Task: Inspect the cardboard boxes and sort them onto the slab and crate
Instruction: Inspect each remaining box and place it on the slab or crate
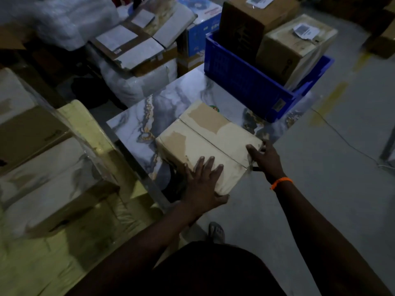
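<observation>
Lying in the middle of the frame, the cardboard box (205,135) sits on the marbled slab (166,107), taped seam up. Its near corner seems to reach past the slab's lower right edge, over the grey floor (320,178).

The left hand (203,182) lies flat on the box's near end. Its fingers are straight and spread across the top, and the thumb runs along the lower edge by the corner. The right hand (266,160), with an orange band (281,182) at the wrist, takes hold of the right-hand corner. Its thumb is on top and its fingers are bent over the edge.

At the upper right, the blue crate (241,80) stands on the far end of the slab, with one corner at the slab's right edge. It holds a brown box (245,24) and a paler box (292,50), both rising above the rim. A strip of bare slab separates the crate from the held box.

Plastic-wrapped cartons (42,167) crowd the left of the frame, right up to the slab's left edge. To the right and lower right the floor lies open, crossed only by a thin cable (346,139). A sandalled foot (216,231) shows just below the box.
</observation>
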A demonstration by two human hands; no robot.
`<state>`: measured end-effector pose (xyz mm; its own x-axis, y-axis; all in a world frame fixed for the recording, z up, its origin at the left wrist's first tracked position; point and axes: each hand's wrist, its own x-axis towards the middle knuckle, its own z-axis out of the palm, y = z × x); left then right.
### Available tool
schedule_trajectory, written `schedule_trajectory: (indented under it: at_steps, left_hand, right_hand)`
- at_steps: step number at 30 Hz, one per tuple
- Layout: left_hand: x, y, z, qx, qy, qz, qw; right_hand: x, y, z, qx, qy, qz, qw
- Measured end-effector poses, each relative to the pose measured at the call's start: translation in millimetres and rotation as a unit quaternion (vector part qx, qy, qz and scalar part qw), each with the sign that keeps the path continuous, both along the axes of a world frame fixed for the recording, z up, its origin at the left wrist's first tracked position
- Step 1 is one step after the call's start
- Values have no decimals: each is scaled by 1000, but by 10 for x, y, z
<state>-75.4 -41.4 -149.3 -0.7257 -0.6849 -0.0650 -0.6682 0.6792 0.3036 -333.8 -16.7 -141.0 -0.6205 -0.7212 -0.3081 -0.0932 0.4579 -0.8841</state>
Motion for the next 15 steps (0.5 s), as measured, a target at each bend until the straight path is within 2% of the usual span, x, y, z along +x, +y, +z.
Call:
schedule_trajectory:
  at_steps: [3,4,6,8,10,12,14,15]
  left_hand:
    - [106,-220,51,-22,-14,-36,999]
    - [134,-298,47,-26,-18,-46,998]
    - [182,-445,20,-29,-18,-60,998]
    - [206,-591,1,-34,-24,-72,997]
    - [214,-748,2,-13,-38,-74,996]
    - [227,-904,14,11,-23,-62,998]
    - [207,-1067,8,21,4,-50,999]
    - [179,-1144,1,19,5,-43,999]
  right_hand:
    - [17,27,-78,-11,-17,2,1000]
    - [8,18,-111,-3,20,17,1000]
    - [-18,-9,-174,21,174,67,982]
    - [-35,-39,-215,1,351,155,923]
    - [-70,-96,-160,-30,484,300,821]
    - [-129,-174,-124,5,515,414,750]
    - [-242,-360,-126,18,554,460,694]
    - [-286,-479,-120,11,569,466,677]
